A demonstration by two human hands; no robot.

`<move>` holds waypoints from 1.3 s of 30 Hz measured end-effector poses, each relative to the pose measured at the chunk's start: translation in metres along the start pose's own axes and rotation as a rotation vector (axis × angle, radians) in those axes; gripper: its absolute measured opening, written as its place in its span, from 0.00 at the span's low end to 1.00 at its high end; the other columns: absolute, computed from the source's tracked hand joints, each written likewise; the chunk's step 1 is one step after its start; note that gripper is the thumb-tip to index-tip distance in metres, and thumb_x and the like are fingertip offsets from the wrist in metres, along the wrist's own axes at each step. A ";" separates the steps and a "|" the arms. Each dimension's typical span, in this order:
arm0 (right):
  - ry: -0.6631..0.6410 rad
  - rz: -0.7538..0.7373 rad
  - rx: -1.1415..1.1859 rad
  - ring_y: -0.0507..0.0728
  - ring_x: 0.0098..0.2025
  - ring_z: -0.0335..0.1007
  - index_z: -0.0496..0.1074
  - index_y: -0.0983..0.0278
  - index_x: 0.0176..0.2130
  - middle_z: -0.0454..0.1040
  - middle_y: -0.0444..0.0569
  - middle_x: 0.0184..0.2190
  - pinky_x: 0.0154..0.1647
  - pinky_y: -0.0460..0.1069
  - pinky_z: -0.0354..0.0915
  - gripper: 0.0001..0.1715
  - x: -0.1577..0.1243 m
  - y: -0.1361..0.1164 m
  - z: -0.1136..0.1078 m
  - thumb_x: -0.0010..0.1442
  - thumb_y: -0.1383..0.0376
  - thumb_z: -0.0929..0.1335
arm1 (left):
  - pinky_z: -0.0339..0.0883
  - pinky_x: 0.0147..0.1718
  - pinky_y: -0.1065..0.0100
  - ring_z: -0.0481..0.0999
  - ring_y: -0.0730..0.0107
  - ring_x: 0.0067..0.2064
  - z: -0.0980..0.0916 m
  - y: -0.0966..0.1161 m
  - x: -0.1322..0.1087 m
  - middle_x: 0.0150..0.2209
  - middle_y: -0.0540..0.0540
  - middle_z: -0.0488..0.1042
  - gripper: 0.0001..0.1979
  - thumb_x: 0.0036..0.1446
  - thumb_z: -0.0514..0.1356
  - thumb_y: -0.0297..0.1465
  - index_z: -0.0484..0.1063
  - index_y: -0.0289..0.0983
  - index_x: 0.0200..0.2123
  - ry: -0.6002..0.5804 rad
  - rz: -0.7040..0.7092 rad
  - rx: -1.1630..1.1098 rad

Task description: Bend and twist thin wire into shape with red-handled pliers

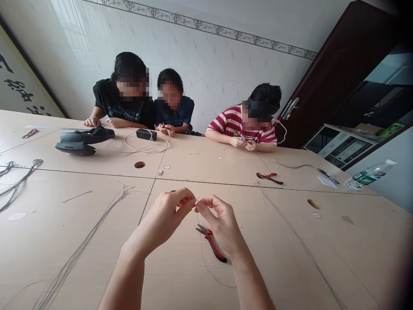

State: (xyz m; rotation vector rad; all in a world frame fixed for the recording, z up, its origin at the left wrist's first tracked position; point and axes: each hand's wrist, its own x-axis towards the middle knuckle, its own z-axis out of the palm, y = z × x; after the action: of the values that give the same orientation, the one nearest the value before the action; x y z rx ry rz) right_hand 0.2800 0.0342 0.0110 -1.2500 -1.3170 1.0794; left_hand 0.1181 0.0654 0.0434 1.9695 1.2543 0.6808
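Observation:
My left hand (167, 213) and my right hand (221, 219) meet above the middle of the table, fingertips nearly touching. Each pinches a thin wire (204, 258), which shows a small loop between the fingertips. From there the wire hangs down and curves toward my right forearm. Red-and-black pliers (214, 247) lie on the table just under my right hand, their jaws slightly apart.
Wire bundles (93, 232) lie left, with more strands (300, 241) at right. Across the table (180, 271) sit three people. A black headset (77, 142), a black box (146, 134), other pliers (271, 178) and a bottle (369, 174) are on it.

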 end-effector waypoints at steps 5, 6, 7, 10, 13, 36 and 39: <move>0.062 0.008 -0.003 0.55 0.41 0.67 0.71 0.61 0.31 0.73 0.45 0.33 0.37 0.47 0.62 0.16 0.000 0.001 -0.003 0.62 0.52 0.67 | 0.58 0.27 0.71 0.69 0.72 0.29 -0.001 -0.002 0.001 0.30 0.54 0.76 0.12 0.63 0.53 0.40 0.70 0.41 0.31 0.099 -0.017 -0.040; 0.067 0.002 -0.002 0.55 0.41 0.67 0.71 0.61 0.31 0.73 0.46 0.33 0.37 0.47 0.62 0.16 0.000 0.001 -0.003 0.62 0.53 0.67 | 0.59 0.28 0.71 0.70 0.71 0.30 -0.001 -0.002 0.001 0.31 0.53 0.76 0.12 0.63 0.54 0.40 0.71 0.41 0.31 0.120 -0.021 -0.055; 0.068 -0.004 0.000 0.55 0.41 0.67 0.71 0.62 0.31 0.73 0.46 0.33 0.37 0.47 0.62 0.16 0.000 0.002 -0.004 0.62 0.53 0.67 | 0.60 0.29 0.71 0.71 0.71 0.32 -0.001 -0.001 0.001 0.31 0.53 0.77 0.12 0.63 0.54 0.40 0.71 0.41 0.31 0.138 -0.027 -0.073; 0.061 -0.019 0.008 0.55 0.42 0.68 0.72 0.62 0.32 0.74 0.46 0.34 0.37 0.47 0.62 0.15 0.001 0.004 -0.004 0.63 0.53 0.67 | 0.61 0.30 0.71 0.72 0.69 0.34 -0.001 0.000 0.003 0.32 0.51 0.77 0.14 0.62 0.55 0.41 0.72 0.40 0.30 0.151 -0.062 -0.136; 0.053 -0.024 0.009 0.55 0.41 0.69 0.72 0.62 0.32 0.74 0.45 0.33 0.40 0.47 0.63 0.15 0.002 0.005 -0.002 0.63 0.53 0.67 | 0.60 0.29 0.70 0.72 0.69 0.33 0.002 0.000 0.006 0.33 0.50 0.77 0.15 0.62 0.55 0.43 0.74 0.39 0.33 0.081 -0.067 -0.231; 0.022 -0.016 0.093 0.55 0.41 0.69 0.74 0.62 0.34 0.75 0.46 0.34 0.48 0.50 0.62 0.13 0.001 0.001 -0.002 0.61 0.55 0.68 | 0.63 0.33 0.68 0.74 0.67 0.36 0.011 -0.002 0.013 0.33 0.48 0.79 0.14 0.61 0.58 0.41 0.75 0.37 0.32 0.040 -0.058 -0.435; 0.030 -0.015 0.088 0.56 0.41 0.69 0.74 0.63 0.33 0.75 0.46 0.33 0.48 0.50 0.62 0.12 0.001 0.001 -0.002 0.61 0.56 0.68 | 0.63 0.33 0.68 0.74 0.67 0.36 0.012 -0.002 0.013 0.34 0.48 0.79 0.14 0.61 0.58 0.42 0.75 0.38 0.33 0.036 -0.053 -0.438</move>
State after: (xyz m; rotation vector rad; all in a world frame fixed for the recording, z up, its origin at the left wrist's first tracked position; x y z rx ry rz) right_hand 0.2819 0.0350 0.0106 -1.1849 -1.2412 1.0924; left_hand 0.1304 0.0749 0.0352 1.5650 1.0658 0.8836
